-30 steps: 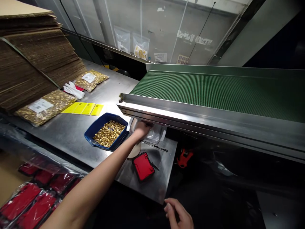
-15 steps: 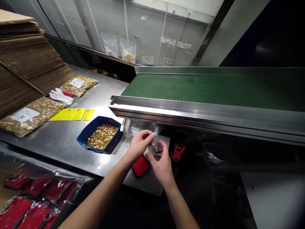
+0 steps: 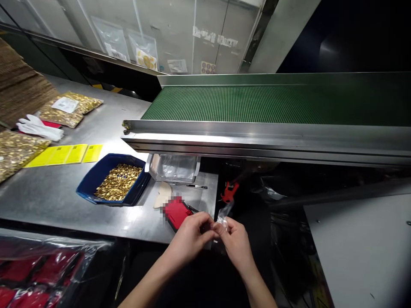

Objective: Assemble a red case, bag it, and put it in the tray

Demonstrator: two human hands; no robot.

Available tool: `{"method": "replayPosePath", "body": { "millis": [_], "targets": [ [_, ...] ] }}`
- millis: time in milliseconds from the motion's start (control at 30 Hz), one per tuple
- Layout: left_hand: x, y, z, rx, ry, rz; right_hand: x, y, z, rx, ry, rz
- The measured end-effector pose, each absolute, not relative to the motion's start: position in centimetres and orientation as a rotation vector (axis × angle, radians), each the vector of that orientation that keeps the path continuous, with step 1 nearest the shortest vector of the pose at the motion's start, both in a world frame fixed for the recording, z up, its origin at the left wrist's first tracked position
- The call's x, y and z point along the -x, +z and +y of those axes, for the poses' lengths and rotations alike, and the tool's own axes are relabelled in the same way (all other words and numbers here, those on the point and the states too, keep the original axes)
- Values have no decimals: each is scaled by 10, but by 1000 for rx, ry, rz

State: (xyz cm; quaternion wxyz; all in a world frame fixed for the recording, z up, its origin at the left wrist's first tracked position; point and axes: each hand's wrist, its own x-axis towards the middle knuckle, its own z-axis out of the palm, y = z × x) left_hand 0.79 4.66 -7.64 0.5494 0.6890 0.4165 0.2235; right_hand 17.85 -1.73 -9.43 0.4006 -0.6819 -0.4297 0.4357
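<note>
Both my hands pinch a small clear plastic bag (image 3: 224, 214) just off the table's right end. My left hand (image 3: 194, 233) has its thumb and fingers closed at the bag's near edge. Beside it, my right hand (image 3: 236, 241) grips the same bag, fingertips meeting the left ones. Part of the bag is hidden behind the fingers. Next to my left hand lies a red pouch (image 3: 177, 212) with dark edging. Behind the pouch are a beige flat piece (image 3: 163, 195) and a thin pen-like tool (image 3: 196, 186). A white tray (image 3: 175, 168) holds clear plastic bags.
A blue bin (image 3: 88, 184) holds small gold pieces. Yellow cards (image 3: 67, 154), white gloves (image 3: 38, 127) and bags of gold pieces (image 3: 69, 109) lie left. A green conveyor (image 3: 237, 105) runs behind. Something red and black (image 3: 229, 191) hangs beneath it. Wrapped red pouches (image 3: 45, 273) are at lower left.
Both hands have come down and toward me with the clear bag, away from the tray. They are closer together, and the red pouch, pen-like tool and tray are more exposed. The view has shifted.
</note>
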Motion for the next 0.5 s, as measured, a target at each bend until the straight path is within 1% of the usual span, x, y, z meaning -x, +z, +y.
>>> {"method": "replayPosePath", "body": {
  "millis": [133,200,300,367,433,500],
  "targets": [
    [-9,-81,43,-1720,612,1153,-186,-90,-36,1984,811,-1243],
    [-13,-83,39,-1743,635,1182,-181,-85,-42,2027,707,-1389],
    [-21,-84,35,-1727,625,1149,-172,-80,-45,1922,815,-1499],
    [-21,-86,39,-1687,663,1192,-171,-79,-47,1965,852,-1524],
    [-16,-87,44,-1637,757,1312,-174,-79,-48,2124,780,-1566],
    [-7,-87,45,-1604,828,1398,-177,-81,-49,2237,617,-1650]
  ]
}}
